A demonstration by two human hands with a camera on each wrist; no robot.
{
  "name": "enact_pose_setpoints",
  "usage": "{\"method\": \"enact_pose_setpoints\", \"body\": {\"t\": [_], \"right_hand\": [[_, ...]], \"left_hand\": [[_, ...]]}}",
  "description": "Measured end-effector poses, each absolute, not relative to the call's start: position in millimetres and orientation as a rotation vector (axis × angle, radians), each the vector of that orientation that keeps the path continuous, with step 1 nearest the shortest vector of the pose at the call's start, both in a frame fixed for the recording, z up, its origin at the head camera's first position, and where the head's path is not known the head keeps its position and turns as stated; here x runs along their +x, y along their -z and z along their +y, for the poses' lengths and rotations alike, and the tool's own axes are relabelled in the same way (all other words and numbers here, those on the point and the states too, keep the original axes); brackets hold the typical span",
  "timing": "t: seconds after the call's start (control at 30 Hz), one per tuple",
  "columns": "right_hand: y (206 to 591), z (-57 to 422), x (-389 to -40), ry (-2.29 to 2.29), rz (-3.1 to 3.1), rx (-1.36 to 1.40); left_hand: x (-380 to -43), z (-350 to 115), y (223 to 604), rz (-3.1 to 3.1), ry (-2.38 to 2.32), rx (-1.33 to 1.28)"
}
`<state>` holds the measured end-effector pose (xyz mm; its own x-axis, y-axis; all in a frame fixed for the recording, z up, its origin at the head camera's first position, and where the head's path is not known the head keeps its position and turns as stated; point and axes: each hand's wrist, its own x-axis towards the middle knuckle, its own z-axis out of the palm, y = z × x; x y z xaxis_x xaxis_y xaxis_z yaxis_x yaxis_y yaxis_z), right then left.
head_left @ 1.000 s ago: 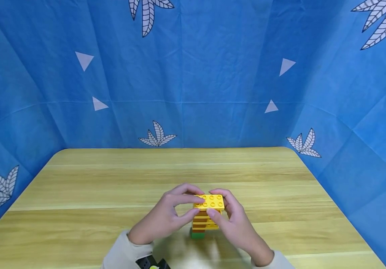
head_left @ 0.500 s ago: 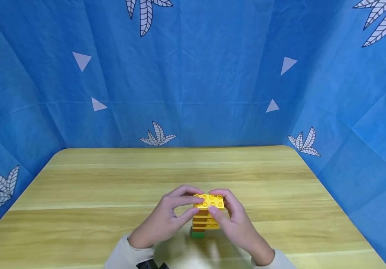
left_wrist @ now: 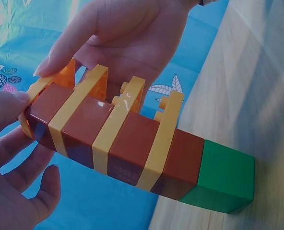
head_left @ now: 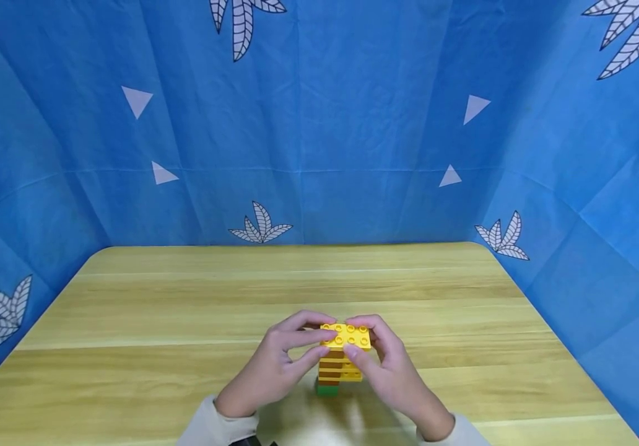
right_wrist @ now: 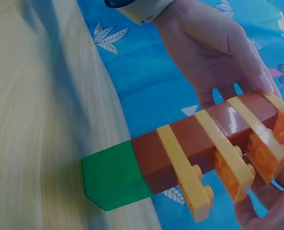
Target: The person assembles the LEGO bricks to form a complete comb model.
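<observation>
A tower of toy building bricks stands upright on the table, a green brick [left_wrist: 226, 173] at its foot. Above it, brown bricks [left_wrist: 135, 139] alternate with thin yellow plates [right_wrist: 183, 172] that stick out to the right. A studded yellow plate [head_left: 351, 340] lies on top. My left hand [head_left: 275, 362] pinches the top plate's left end, thumb at the near edge and a finger over the studs. My right hand [head_left: 384, 367] grips the same plate's right end, thumb at the near side and index finger at the far side. Its other fingers are mostly hidden in the head view.
The wood-grain table [head_left: 186, 297] spreads to both sides and behind the tower. A blue cloth [head_left: 375, 111] with white leaf and triangle prints hangs around its back and sides.
</observation>
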<state>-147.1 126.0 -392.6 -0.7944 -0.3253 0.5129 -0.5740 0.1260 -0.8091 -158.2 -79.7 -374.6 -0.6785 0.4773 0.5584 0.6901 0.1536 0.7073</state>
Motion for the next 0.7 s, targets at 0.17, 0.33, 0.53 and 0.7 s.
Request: {"method": "enact_pose_setpoints", "body": {"t": [0.17,0.33,0.53,0.7], "right_hand": [[394.8,125.9,-148.9,-1.728,-2.171,0.918],[396.2,127.3,-151.0,-1.716,-2.153,0.936],[399.3,128.5,-152.6,-1.686,-2.145,0.958],[400.0,129.0,-153.8,-1.647,-2.141,0.961]], "left_hand": [[-157.9,-79.8,374.9,-2.2,1.529,-1.162],[-158.3,-78.1,374.7,-2.187,1.52,-1.167],[-156.8,-77.3,379.1,-2.222,1.549,-1.123],[-157.6,-75.7,382.0,-2.2,1.539,-1.114]]}}
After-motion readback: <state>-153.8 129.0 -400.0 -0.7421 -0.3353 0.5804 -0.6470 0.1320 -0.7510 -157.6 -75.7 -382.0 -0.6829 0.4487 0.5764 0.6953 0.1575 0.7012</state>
